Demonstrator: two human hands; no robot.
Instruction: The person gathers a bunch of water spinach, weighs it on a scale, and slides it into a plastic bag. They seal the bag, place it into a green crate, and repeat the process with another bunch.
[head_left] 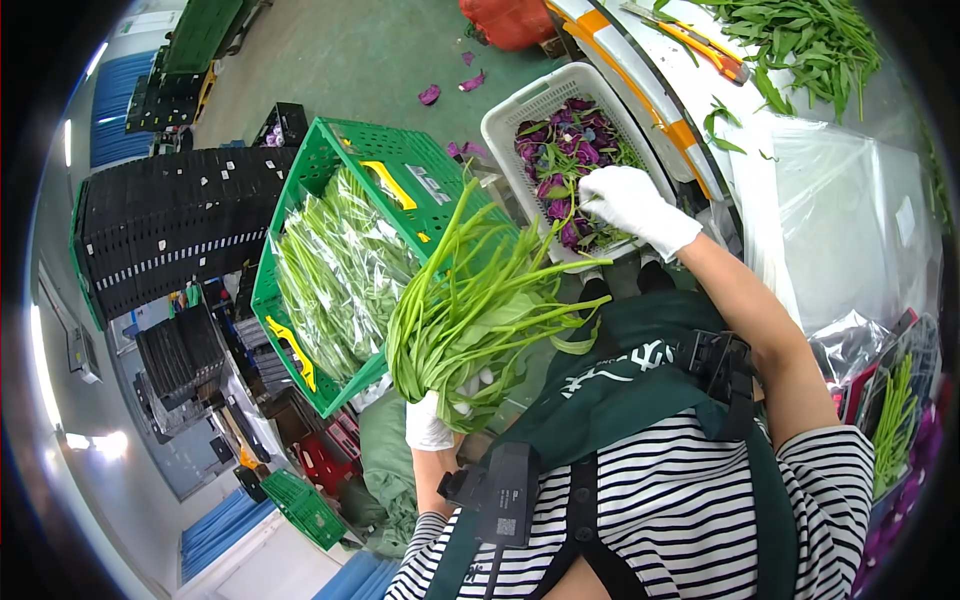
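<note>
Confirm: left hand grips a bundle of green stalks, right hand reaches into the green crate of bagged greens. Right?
Not quite. The head view shows the right hand in the white basket of purple and green trimmings, not in the green crate. The rest holds: the left hand grips the bundle of green stalks, and the crate does hold bagged greens.
</note>
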